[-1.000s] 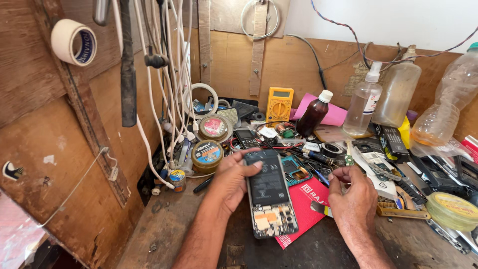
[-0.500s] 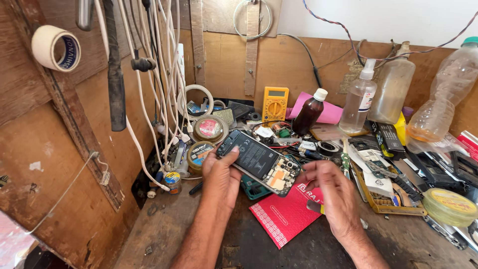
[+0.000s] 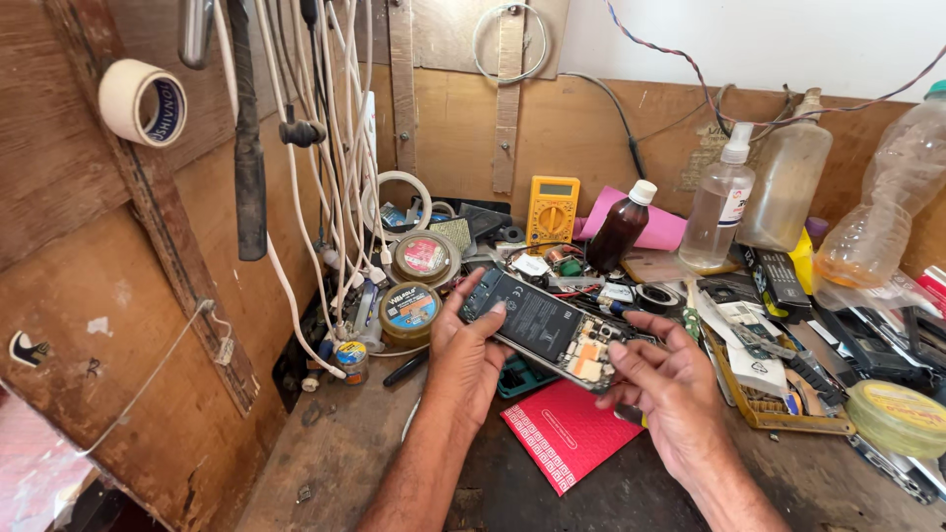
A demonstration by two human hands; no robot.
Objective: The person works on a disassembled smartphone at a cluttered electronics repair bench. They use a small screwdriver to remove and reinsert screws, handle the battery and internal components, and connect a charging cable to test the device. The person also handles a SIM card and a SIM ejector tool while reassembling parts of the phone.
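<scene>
An opened phone (image 3: 545, 328) with its black battery and circuit board showing is held tilted above the bench, in the middle of the head view. My left hand (image 3: 465, 353) grips its upper left end, with fingers curled around the edge. My right hand (image 3: 668, 382) holds the lower right end, its fingertips on the board. Under the phone lie a red patterned card (image 3: 567, 434) and a green tray, mostly hidden.
Round tins (image 3: 410, 307) stand left of the hands. A yellow multimeter (image 3: 552, 211), a brown bottle (image 3: 619, 228), a spray bottle (image 3: 719, 202) and plastic bottles line the back wall. White cables (image 3: 335, 158) hang at left. Parts clutter the right, with a yellow-lidded tin (image 3: 902, 417).
The phone has gone from lying lengthwise toward me to being held crosswise and raised. Both hands shifted along with it, the right hand now gripping its end.
</scene>
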